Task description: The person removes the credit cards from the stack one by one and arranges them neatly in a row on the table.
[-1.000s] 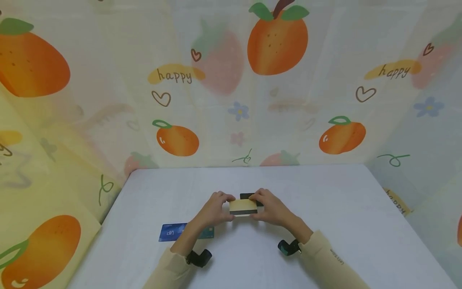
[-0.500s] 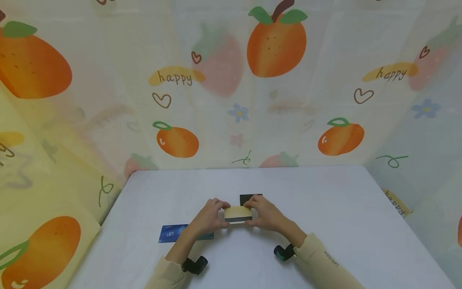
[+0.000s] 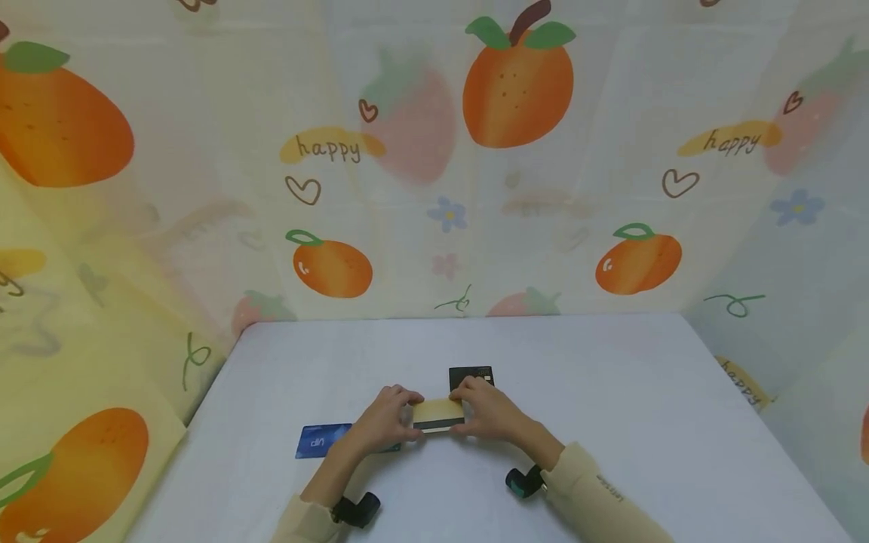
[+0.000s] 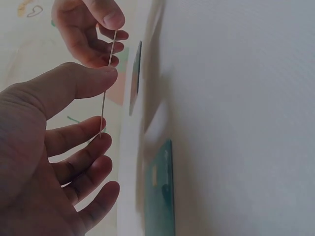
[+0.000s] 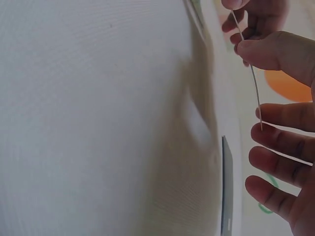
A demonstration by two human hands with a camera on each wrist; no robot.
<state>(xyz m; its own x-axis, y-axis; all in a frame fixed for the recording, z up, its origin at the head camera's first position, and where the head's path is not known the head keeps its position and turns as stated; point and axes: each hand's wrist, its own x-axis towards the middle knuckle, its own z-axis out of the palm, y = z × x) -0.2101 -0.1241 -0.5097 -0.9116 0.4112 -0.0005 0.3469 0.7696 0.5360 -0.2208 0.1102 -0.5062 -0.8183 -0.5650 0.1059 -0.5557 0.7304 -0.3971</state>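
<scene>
A gold card (image 3: 437, 412) with a dark stripe along its lower part is held between my two hands above the white table. My left hand (image 3: 385, 419) pinches its left end between thumb and fingers. At the other end, my right hand (image 3: 490, 412) pinches it the same way. Both wrist views show the card edge-on as a thin line (image 4: 104, 105), slightly bowed in the right wrist view. Beneath my left forearm lies a blue-green card (image 3: 322, 440) with VIP lettering, partly hidden. Just behind my right hand lies a black card (image 3: 468, 374), its near part covered.
The white table (image 3: 611, 392) reaches back to a fruit-printed cloth (image 3: 529, 256). More printed cloth hangs along the left and right sides. A dark wrist camera (image 3: 357, 510) sits on the left wrist, another (image 3: 524, 483) on the right.
Both hands have drawn the gold card nearer to me and a little to the left. More of the black card now shows, and more of the blue-green card's right end is covered.
</scene>
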